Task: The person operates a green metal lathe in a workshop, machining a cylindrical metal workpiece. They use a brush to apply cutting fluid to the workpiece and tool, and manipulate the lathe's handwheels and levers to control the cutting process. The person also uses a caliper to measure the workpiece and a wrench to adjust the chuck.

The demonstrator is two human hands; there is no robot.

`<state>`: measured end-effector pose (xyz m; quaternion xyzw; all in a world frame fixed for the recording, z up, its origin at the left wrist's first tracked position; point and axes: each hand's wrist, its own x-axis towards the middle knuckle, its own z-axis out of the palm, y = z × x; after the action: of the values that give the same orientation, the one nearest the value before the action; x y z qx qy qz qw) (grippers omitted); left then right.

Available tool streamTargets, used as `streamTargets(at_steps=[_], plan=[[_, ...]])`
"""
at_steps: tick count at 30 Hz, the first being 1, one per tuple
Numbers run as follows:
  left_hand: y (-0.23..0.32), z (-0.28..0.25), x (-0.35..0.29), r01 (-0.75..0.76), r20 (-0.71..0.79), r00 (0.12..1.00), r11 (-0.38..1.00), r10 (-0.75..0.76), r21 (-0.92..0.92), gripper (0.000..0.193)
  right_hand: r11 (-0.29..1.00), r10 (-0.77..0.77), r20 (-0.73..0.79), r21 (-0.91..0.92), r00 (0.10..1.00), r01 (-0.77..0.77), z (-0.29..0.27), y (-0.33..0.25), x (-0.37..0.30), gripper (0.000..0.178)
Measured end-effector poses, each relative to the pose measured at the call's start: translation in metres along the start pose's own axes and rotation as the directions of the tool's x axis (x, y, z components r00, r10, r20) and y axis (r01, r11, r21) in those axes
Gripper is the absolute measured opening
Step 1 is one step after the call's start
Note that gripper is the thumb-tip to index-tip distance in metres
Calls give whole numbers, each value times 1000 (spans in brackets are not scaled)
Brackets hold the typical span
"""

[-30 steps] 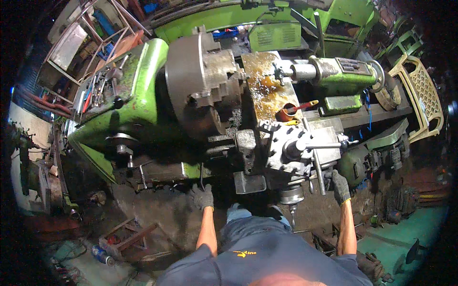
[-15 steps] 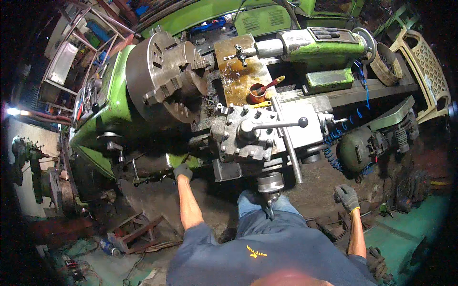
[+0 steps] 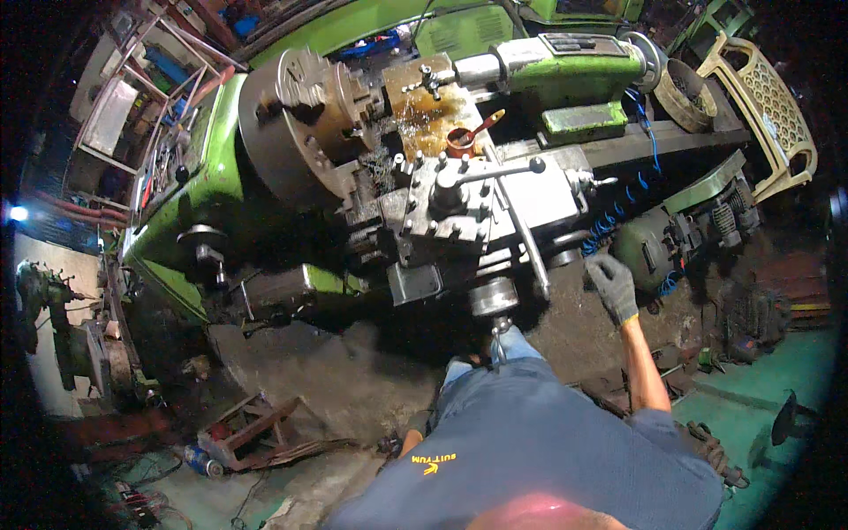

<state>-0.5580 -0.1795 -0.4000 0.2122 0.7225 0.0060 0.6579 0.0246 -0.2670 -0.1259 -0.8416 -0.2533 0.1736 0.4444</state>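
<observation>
My right hand (image 3: 611,287), in a grey glove with a yellowish cuff, hangs in the air right of the lathe carriage, beside a coiled blue hose (image 3: 605,231). Its fingers are stretched out, with nothing seen in them. My left arm is down by my side; only a patch of forearm (image 3: 412,440) shows, and the hand is too dark and covered to make out. Before me stands the tool post (image 3: 446,216) with its clamping lever (image 3: 503,170). Left of it is the large lathe chuck (image 3: 296,132). A red pot (image 3: 459,141) holding a brush sits behind the tool post.
The green tailstock (image 3: 565,84) stands at the back right. A crank handle (image 3: 495,299) juts toward my body. Further right are a dark green motor (image 3: 640,254), a round bin (image 3: 685,97) and a beige plastic chair (image 3: 767,97). A rusty metal frame (image 3: 261,433) lies lower left.
My left hand has left the green-topped part under the chuck and dropped to my side. My right hand has risen toward the carriage. The view has shifted, and the chuck appears turned.
</observation>
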Motion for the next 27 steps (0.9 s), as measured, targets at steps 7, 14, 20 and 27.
streamTargets(at_steps=[7,14,20,27], plan=[[-41,-32,-21,-45,-98,994,998,48,36,24,970,-241,-64,-51,968,238,4,-89,88,23],[134,5,-24,-672,-187,704,727,686,138,30,987,-149,72,63,986,145,76,-129,257,53],[357,177,-221,-955,-151,39,82,988,287,41,977,-177,347,175,921,122,129,-114,329,49],[452,313,-299,-801,62,-321,-306,945,515,29,931,-365,314,147,876,335,97,-147,326,29]])
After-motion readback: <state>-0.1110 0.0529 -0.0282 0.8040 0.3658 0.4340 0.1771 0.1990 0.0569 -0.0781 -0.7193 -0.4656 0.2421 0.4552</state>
